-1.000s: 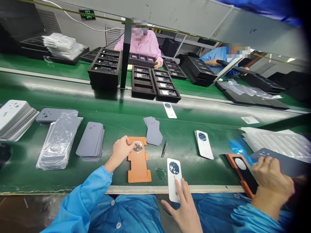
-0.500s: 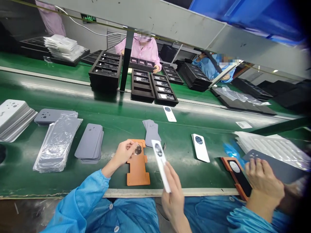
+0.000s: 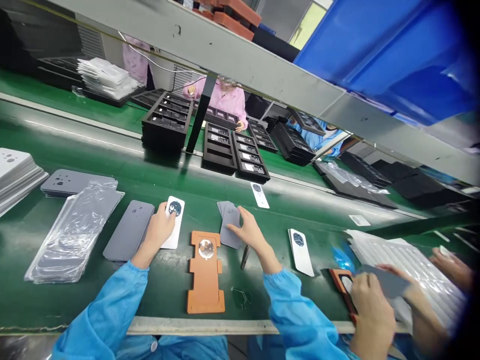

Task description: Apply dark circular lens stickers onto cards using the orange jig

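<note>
My left hand (image 3: 159,231) is closed on a white phone back panel (image 3: 172,236) with a round dark camera area, left of centre. The panel lies at or just above the green surface, beside a stack of grey phone-shaped sheets (image 3: 129,231). My right hand (image 3: 252,231) has thumb and fingers spread around the edge of a small fanned pile of grey sheets (image 3: 229,232); whether it grips one is not clear. Between my hands, nearer me, lies an orange fixture (image 3: 204,285) with a round cutout at its top.
A tweezer-like metal tool (image 3: 245,257) lies near my right wrist. White panels (image 3: 302,257) are to the right. Plastic-wrapped sheets (image 3: 75,235) lie left. A co-worker's hands (image 3: 373,305) work over another orange fixture (image 3: 343,285). Black trays (image 3: 165,125) stand behind.
The white panel has passed from my right hand to my left and moved leftward. My left hand has left the orange fixture. My right hand has moved to the fanned grey sheets.
</note>
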`<state>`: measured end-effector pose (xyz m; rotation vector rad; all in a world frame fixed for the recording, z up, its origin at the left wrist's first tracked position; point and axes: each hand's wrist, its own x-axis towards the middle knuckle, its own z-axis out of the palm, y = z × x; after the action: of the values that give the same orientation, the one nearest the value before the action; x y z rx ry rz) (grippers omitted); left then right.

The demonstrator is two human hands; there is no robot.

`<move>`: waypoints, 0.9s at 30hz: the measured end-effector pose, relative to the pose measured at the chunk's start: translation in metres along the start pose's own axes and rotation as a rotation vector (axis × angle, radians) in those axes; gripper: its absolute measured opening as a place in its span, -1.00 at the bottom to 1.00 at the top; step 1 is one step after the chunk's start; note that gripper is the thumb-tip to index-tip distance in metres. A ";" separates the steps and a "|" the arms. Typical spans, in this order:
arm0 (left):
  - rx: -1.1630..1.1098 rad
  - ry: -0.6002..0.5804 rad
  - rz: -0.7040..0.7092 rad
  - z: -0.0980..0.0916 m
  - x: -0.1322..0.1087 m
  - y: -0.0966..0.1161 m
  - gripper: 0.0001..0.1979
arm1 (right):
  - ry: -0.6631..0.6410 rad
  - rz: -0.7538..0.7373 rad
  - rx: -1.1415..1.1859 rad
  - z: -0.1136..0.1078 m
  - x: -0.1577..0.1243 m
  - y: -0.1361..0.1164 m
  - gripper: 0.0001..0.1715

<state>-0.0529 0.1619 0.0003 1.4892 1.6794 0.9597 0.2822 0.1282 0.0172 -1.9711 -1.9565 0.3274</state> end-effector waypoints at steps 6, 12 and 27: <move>0.241 0.108 0.545 0.016 -0.037 0.002 -0.47 | -0.246 -0.001 -0.103 -0.004 0.044 0.037 0.12; 0.258 -0.285 0.852 0.020 -0.068 0.008 -0.66 | -0.183 -0.002 -0.093 0.001 0.046 0.043 0.04; 0.254 -0.250 0.760 0.036 -0.073 -0.002 -0.73 | -0.191 0.076 -0.045 -0.003 0.054 0.046 0.31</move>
<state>-0.0152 0.0925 -0.0178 2.3926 1.0781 0.8861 0.3274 0.1823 0.0058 -2.1162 -2.0219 0.5129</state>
